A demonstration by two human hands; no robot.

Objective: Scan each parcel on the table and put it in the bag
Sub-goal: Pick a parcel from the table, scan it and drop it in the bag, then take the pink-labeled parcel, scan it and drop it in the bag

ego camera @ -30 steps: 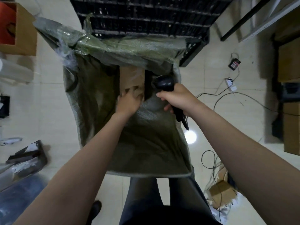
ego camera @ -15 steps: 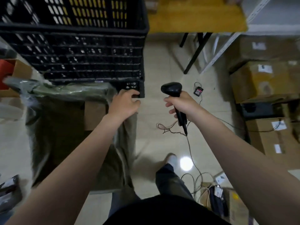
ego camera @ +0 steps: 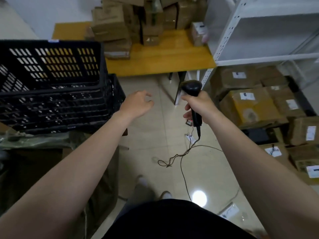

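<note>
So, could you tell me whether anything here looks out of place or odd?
The scanner cable lies in loose, tangled loops on the floor just ahead of the person's feet, where it might trip them. Paper slips lie there too.

The yellow worktop [ego camera: 160, 61] holds a pile of brown boxes [ego camera: 110, 26] at the back, and one small box [ego camera: 198, 34] by its right edge.
</note>
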